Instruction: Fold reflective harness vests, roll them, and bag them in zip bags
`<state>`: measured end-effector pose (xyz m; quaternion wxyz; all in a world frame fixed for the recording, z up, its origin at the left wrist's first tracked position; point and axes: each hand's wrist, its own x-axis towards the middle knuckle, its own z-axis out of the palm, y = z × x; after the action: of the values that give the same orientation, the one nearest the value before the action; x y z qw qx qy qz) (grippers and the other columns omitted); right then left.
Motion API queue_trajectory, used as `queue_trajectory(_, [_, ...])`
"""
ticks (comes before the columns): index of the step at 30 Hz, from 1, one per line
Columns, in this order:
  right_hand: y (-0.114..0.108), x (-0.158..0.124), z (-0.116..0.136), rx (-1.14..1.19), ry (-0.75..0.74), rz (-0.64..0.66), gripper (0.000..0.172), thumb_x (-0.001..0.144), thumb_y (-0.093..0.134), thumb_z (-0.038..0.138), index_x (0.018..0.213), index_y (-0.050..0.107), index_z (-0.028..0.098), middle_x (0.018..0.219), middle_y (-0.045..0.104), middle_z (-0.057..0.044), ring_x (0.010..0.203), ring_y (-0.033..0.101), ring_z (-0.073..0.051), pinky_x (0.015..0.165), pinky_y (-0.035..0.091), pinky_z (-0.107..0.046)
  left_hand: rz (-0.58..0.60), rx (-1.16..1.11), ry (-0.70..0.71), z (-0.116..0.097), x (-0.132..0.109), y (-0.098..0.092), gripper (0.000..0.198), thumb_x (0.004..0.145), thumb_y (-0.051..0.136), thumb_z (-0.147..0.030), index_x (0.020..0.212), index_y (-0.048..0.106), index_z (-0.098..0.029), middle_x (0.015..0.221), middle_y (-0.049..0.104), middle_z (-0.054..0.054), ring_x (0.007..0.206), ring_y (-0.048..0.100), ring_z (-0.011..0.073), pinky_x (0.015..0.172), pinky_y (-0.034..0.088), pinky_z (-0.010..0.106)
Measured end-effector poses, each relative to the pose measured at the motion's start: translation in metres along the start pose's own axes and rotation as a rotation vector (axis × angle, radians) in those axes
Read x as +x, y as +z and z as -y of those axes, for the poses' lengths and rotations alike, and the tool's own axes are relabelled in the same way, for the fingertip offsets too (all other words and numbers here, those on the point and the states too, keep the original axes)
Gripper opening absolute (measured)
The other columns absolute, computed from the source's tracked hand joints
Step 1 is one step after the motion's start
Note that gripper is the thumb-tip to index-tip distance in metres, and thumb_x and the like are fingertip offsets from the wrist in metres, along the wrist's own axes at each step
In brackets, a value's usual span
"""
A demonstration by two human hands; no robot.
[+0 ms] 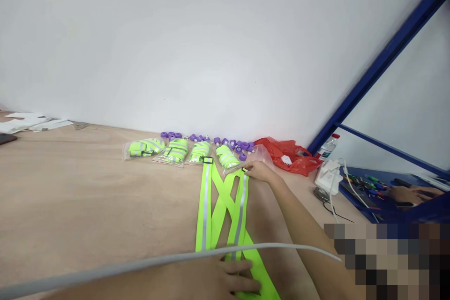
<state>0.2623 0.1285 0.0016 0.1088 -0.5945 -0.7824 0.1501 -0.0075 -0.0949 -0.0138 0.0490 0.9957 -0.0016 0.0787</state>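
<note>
Fluorescent yellow-green reflective straps [205, 206] with grey stripes lie crossed on the table, two black buckles at their far ends. My right hand [260, 172] reaches to the far right buckle [243, 169], thumb and fingers closed on the strap there. Low in the view, my left hand [225, 275] lies over the near part of the straps, its fingers stretched out and somewhat blurred. A pale cable [168, 258] crosses in front of that hand. Behind the straps, a clear bag with a folded strap [227, 157] rests close to my right hand.
More bagged straps [176, 151] and several purple caps [239, 145] line the wall. A red plastic bag [291, 154], bottle [328, 145] and white power strip [327, 176] stand right. Another person's hand [411, 194] is among tools. Papers [31, 123] lie far left.
</note>
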Motion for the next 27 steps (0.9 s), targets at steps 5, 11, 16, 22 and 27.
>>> queue_trajectory(5, [0.009,0.005,-0.005,0.05,-0.002,0.008,0.018,0.07,0.072,0.017,0.087,0.079,0.017,0.077,0.074,-0.002,0.074,0.065,-0.02,0.068,0.048,-0.027,0.04,-0.043,-0.02,-0.001,0.0,0.002,0.038,0.103,0.041,-0.028,0.133,0.062,-0.017,0.158,0.042,0.003,0.151,0.028,0.0275,0.125,0.026,0.052])
queue_trajectory(11, [0.01,0.008,-0.004,0.085,-0.05,-0.085,0.021,0.07,0.068,0.015,0.09,0.076,0.017,0.089,0.074,-0.005,0.083,0.065,-0.022,0.073,0.047,-0.029,0.097,-0.026,-0.043,-0.001,0.001,0.008,0.039,0.105,0.037,-0.03,0.13,0.064,-0.018,0.16,0.039,0.0,0.152,0.026,0.0256,0.126,0.024,0.054])
queue_trajectory(16, [0.012,0.002,-0.004,0.14,-0.065,-0.164,0.02,0.071,0.067,0.018,0.09,0.072,0.02,0.094,0.071,-0.005,0.089,0.063,-0.024,0.076,0.046,-0.031,0.034,-0.06,-0.046,-0.002,0.001,0.005,0.04,0.104,0.038,-0.029,0.133,0.062,-0.014,0.157,0.043,0.003,0.151,0.029,0.0258,0.125,0.026,0.053])
queue_trajectory(22, [0.017,-0.002,-0.004,0.326,0.012,-0.167,0.018,0.063,0.067,0.016,0.08,0.063,0.021,0.087,0.068,-0.001,0.082,0.062,-0.021,0.069,0.045,-0.028,-0.002,-0.255,-0.063,-0.002,0.0,0.008,0.043,0.105,0.036,-0.026,0.138,0.057,-0.009,0.157,0.041,0.007,0.151,0.026,0.0243,0.128,0.015,0.05])
queue_trajectory(27, [0.028,-0.001,-0.002,0.586,0.145,-0.092,0.019,0.07,0.065,0.025,0.082,0.051,0.022,0.073,0.064,0.001,0.063,0.062,-0.018,0.048,0.039,-0.023,0.004,-0.43,-0.104,-0.001,0.001,0.013,0.047,0.104,0.032,-0.016,0.149,0.043,-0.009,0.159,0.038,0.005,0.153,0.018,0.018,0.128,0.002,0.041])
